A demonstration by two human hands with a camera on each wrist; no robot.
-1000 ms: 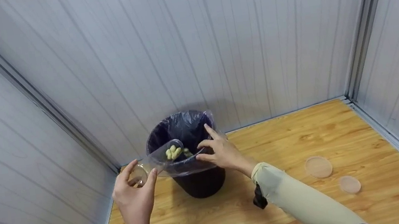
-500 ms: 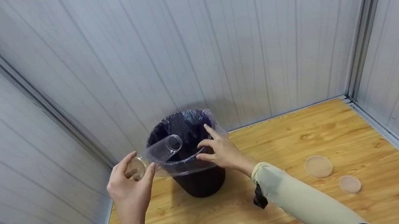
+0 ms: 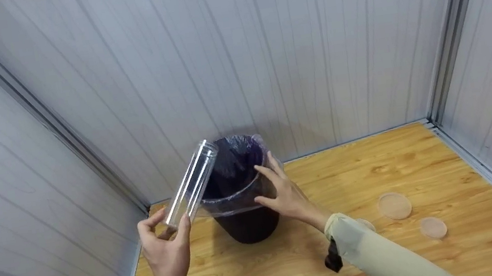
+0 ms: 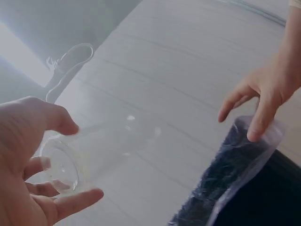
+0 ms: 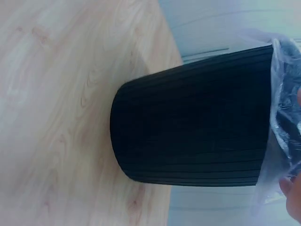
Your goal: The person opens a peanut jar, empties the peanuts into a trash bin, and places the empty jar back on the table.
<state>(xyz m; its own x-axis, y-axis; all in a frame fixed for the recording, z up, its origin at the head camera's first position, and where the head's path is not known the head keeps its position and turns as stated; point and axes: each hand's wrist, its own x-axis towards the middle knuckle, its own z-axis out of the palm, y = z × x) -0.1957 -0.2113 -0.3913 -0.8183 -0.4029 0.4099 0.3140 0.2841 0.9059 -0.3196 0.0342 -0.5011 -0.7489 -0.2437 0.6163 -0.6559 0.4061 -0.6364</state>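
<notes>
My left hand grips a clear cylindrical jar near its base, thumb on one side and fingers on the other. The jar slants up and to the right, its mouth above the left rim of a black trash bin. No contents show inside it. In the left wrist view the jar's round base sits between thumb and fingers. My right hand is at the bin's right front rim, fingers spread, the thumb over the edge of the clear-purple bin liner. Whether it touches the liner is unclear.
Two translucent round lids lie on the wood-look floor at right. Another clear round object is partly covered by the right sleeve. A pale panel wall rises behind the bin.
The peanuts seen in the jar's mouth one second ago are gone from it. The jar has swung from pointing into the bin to tilted upward. The right hand has shifted slightly right.
</notes>
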